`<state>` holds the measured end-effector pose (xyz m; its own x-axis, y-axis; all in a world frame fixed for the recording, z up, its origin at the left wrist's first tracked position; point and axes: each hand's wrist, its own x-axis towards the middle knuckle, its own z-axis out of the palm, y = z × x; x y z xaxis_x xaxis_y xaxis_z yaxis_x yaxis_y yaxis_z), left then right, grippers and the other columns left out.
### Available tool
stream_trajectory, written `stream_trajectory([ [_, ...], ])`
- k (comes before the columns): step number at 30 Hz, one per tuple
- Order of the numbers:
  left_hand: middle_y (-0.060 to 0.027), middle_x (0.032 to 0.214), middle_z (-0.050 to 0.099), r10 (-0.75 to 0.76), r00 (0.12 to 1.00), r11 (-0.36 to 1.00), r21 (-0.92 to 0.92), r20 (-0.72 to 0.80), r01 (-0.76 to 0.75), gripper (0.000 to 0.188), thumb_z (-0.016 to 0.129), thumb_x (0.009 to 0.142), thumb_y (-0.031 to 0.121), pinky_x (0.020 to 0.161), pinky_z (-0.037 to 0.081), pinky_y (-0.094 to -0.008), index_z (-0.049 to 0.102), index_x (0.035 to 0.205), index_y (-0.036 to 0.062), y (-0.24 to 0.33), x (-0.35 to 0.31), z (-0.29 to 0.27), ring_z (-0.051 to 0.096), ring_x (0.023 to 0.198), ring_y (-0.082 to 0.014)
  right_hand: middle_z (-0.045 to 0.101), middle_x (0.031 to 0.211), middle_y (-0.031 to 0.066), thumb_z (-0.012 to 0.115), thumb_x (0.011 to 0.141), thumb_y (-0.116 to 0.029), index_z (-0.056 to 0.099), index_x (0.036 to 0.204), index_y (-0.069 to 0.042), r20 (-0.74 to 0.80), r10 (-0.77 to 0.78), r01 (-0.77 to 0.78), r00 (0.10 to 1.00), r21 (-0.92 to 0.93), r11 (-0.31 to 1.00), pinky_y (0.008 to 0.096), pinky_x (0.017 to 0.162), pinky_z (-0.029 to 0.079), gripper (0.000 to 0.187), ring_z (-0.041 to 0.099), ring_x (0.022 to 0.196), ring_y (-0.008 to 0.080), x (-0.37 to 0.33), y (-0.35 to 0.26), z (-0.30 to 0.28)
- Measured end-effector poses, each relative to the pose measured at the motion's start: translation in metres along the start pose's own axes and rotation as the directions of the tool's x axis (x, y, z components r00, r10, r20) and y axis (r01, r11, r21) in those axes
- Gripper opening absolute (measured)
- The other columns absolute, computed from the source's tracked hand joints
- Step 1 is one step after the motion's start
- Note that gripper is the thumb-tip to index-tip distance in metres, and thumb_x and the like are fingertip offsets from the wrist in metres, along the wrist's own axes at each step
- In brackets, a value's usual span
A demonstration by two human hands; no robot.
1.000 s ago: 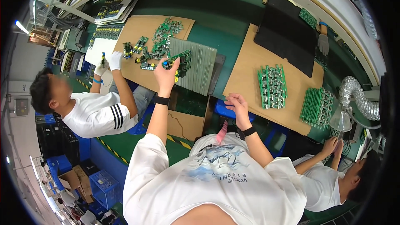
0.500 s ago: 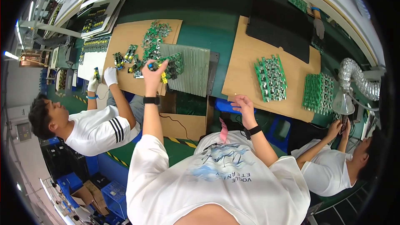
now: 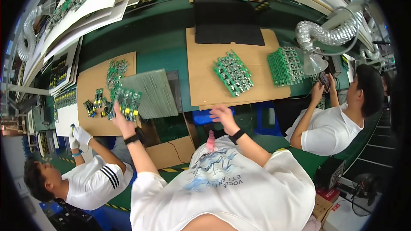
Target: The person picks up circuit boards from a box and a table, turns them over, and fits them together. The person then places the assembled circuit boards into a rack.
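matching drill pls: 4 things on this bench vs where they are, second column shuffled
1. left hand
2. right hand
3. black mat
4. silver duct hose

a. far end of the bench, beyond the cardboard sheet
b. above the blue bin, holding nothing
c. upper right, over the co-worker in white
d. gripping a green circuit board

Pairs: 1-d, 2-b, 3-a, 4-c

- Bench (image 3: 171, 47): dark green.
- Circuit boards (image 3: 232, 72): bright green, speckled with silver parts.
- Cardboard sheets (image 3: 201, 85): plain tan.
- Mat (image 3: 227, 17): flat black.
- Duct hose (image 3: 325, 34): ribbed silver.
- Co-worker's shirt sleeve (image 3: 109, 175): white with black stripes.
- Glove (image 3: 80, 135): white.
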<state>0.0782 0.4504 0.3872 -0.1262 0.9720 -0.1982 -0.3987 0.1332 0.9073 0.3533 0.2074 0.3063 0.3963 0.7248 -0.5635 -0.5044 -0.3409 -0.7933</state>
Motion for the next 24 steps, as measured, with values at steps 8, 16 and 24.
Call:
stream_trajectory([
  [8, -0.0078, 0.107, 0.059, 0.020, 0.999, 0.986, -0.164, -0.043, -0.027, 0.035, 0.058, 0.087, 0.024, 0.078, 0.050, -0.0337, 0.052, 0.112, -0.0004, -0.039, -0.130, 0.028, 0.060, 0.092, -0.0189, 0.058, 0.103, 0.0050, 0.061, 0.085, -0.032, 0.048, 0.115, -0.010, 0.544, -0.041, -0.109, 0.838, 0.240, 0.965, 0.0328, 0.080, 0.047, 0.040, 0.056, 0.096, 0.0184, -0.033, -0.051, 0.126],
  [16, -0.0094, 0.107, 0.059, 0.330, 0.903, 0.882, 0.250, 0.276, -0.399, 0.048, 0.066, 0.077, 0.018, 0.082, 0.047, -0.0314, 0.048, 0.117, -0.0014, -0.004, -0.161, 0.024, 0.059, 0.095, -0.0192, 0.060, 0.091, 0.0120, 0.061, 0.084, -0.031, 0.048, 0.100, -0.007, 0.491, -0.409, 0.507, 0.769, -0.079, 0.858, 0.0339, 0.071, 0.047, 0.031, 0.059, 0.086, 0.0248, -0.014, -0.074, 0.128],
  [24, -0.0139, 0.086, 0.064, -0.224, 0.752, 0.403, 0.762, 0.620, -0.507, 0.045, 0.074, 0.067, 0.014, 0.070, 0.049, -0.0312, 0.056, 0.107, 0.0021, 0.031, -0.157, 0.016, 0.065, 0.079, -0.0200, 0.056, 0.080, 0.0171, 0.060, 0.081, -0.026, 0.047, 0.093, -0.004, 0.882, -0.274, 0.916, 0.383, -0.323, 0.238, 0.0416, 0.064, 0.045, 0.028, 0.056, 0.078, 0.0357, -0.050, -0.104, 0.126],
])
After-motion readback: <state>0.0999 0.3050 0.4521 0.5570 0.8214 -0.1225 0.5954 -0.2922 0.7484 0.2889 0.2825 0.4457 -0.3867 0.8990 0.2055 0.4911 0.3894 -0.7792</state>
